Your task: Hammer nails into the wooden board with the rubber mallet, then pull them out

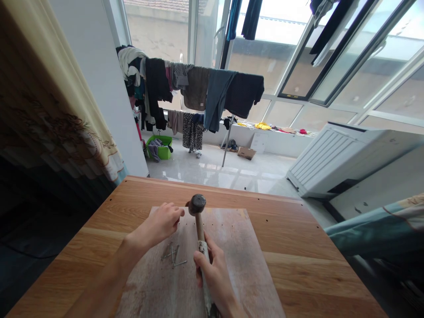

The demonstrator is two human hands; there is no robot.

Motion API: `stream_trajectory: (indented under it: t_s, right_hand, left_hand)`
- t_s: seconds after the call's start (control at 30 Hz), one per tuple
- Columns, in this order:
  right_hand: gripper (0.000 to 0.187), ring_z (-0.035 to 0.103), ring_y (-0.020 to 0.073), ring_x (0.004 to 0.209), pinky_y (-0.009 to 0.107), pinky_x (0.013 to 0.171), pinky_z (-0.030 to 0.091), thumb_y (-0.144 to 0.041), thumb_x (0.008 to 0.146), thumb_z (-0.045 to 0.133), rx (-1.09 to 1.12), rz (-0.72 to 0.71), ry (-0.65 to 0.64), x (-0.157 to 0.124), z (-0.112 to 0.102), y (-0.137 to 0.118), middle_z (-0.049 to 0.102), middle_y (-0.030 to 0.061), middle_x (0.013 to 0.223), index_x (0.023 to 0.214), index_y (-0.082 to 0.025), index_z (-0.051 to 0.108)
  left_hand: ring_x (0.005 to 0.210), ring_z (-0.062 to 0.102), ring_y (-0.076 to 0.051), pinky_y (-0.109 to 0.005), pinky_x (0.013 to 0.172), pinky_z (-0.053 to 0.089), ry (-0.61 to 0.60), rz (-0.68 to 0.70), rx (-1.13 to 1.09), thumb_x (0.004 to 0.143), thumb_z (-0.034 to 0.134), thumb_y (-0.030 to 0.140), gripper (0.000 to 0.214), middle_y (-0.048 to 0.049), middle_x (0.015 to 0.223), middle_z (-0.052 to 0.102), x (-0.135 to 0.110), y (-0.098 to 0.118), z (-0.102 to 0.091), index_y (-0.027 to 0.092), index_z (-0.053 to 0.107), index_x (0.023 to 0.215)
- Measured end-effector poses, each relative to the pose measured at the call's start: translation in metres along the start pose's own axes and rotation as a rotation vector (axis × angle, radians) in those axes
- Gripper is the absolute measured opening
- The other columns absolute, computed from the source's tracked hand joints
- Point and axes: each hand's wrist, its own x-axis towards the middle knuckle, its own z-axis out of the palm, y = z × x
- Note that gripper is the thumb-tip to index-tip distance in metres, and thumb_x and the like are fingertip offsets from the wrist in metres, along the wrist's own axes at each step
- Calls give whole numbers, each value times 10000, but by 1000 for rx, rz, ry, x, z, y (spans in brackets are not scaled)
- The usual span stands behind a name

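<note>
My right hand (pixel 213 269) is wrapped round the handle of a hammer (pixel 199 225), which has a dark rounded head and a pale, worn grip. The hammer's head is up near the far edge of a worn wooden board (pixel 245 269). Just left of the head, my left hand (pixel 165 222) has its fingers curled in a pinch over the board's far left part; whatever they hold is hidden. Several loose nails (pixel 172 255) lie in a small pile on the board, nearer to me than my left hand. A row of small dark dots runs across the board's far part.
Under the board is a wooden tabletop (pixel 291 238) with a few dark holes. Beyond it stand a drying rack hung with clothes (pixel 195 88), a green basket (pixel 164 151) and a white cabinet (pixel 331 154). Curtains (pixel 66 101) hang at both sides.
</note>
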Motion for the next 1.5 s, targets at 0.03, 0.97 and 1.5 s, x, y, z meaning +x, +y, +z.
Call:
stream_trajectory:
  t_s: [0.03,0.97,1.5]
  right_hand:
    - [581,403,60,358,156,334,350,-336,828,604,6,-1,4,0,0,-1,447,-105,571,1354,-97,543]
    - [739,375,78,427,176,344,382,-607,897,622,-98,-21,-62,-11,-9,6,433,-81,594,1434,-105,547]
    - [663,389,76,423,164,351,392,-572,937,588,-115,-17,-181,-16,-8,14,464,-72,604,1438,-139,551]
  left_hand:
    - [902,663,-256,-353,828,474,-1,7,-29,802,557,44,289,-63,908,722,1,0,0,226,737,938]
    - [903,722,-186,-321,875,538,384,-20,-633,843,700,213,226,-20,945,779,-19,-26,55,239,707,1067]
    - [892,685,-198,-303,821,513,400,-29,-584,782,647,140,279,-25,944,758,-19,-22,50,230,731,1033]
